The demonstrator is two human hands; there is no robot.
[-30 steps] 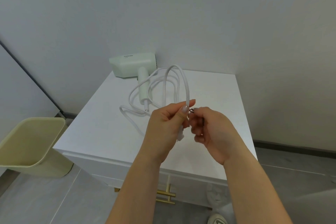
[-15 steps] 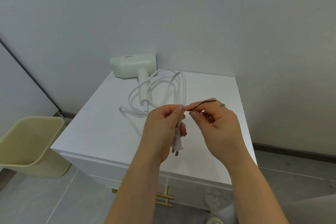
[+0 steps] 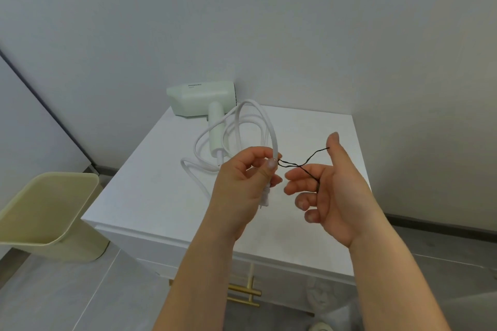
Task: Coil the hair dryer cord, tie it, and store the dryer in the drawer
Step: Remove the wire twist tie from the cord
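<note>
A pale green hair dryer lies at the back of the white cabinet top, handle toward me. Its white cord loops up from the handle in several turns. My left hand pinches those loops together just above the plug, which hangs below my fingers. A thin black twist tie sticks out to the right from the pinched loops, its two ends crossed. My right hand is palm-up beside it, thumb raised, with one tie end lying across the fingers.
A pale yellow bin stands on the floor left of the cabinet. Gold drawer handles show on the cabinet front below my arms. Grey walls close in behind and to the right.
My right hand has moved right and spread its fingers, drawing the black tie's ends out and crossing them. My left hand keeps its pinch on the cord loops.
</note>
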